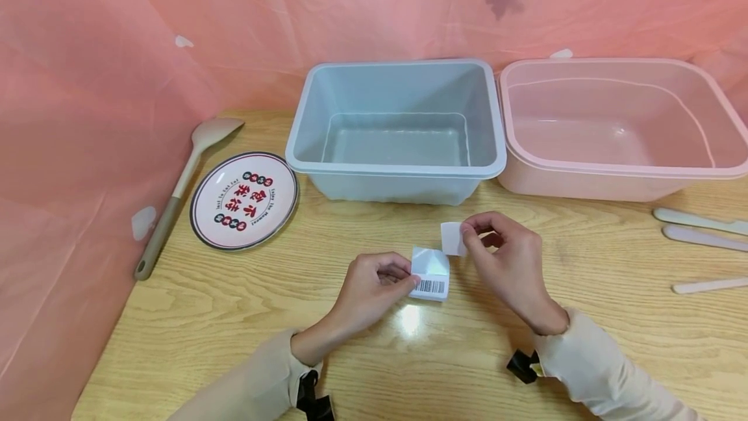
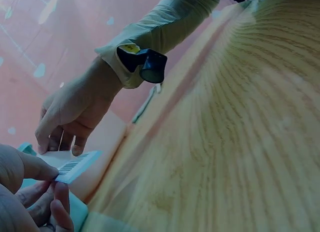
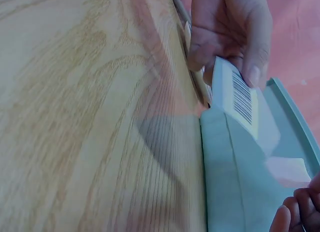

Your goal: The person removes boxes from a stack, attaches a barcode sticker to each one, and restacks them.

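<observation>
Pinching fingers around packet.

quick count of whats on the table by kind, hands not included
tubs: 2, the blue tub and the pink tub
plate: 1
spoon: 1
pale utensil handles at the right edge: 3
barcode sheet: 1
peeled sticker: 1
total: 9
</observation>
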The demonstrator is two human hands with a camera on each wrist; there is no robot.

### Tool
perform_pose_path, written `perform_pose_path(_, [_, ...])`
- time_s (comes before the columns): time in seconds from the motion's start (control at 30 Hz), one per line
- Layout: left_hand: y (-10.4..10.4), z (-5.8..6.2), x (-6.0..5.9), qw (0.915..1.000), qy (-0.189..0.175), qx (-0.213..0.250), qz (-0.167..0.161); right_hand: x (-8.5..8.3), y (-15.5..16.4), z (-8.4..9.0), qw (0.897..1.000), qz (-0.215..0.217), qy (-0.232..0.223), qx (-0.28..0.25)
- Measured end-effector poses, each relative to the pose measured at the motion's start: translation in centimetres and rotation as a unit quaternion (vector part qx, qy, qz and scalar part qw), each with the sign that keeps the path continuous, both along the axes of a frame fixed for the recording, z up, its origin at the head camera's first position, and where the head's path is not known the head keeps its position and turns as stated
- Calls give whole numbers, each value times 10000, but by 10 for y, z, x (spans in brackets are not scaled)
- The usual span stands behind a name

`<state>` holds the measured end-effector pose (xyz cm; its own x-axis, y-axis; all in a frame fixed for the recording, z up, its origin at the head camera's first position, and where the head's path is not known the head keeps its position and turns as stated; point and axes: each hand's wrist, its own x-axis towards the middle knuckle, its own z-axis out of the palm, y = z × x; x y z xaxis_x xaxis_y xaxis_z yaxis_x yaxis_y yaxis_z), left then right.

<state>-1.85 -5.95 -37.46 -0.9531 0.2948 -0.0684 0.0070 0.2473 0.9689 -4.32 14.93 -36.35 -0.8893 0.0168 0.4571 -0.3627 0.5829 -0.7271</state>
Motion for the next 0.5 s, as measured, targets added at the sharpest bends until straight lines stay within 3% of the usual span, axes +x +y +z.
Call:
perform_pose_path(0.23, [-1,-8,2,9995,-59,-325,-21,-1,3,0,9999,-88,-112,77])
perform_pose_path(0.37, [0,-15,2,9961,152,-875,-3,-1,3,-1,9999,-51,-107,60])
perform_pose_path(0.5, [-1,-15,3,9859,532,-1588,29,-1,3,-1,9999,25,-124,54])
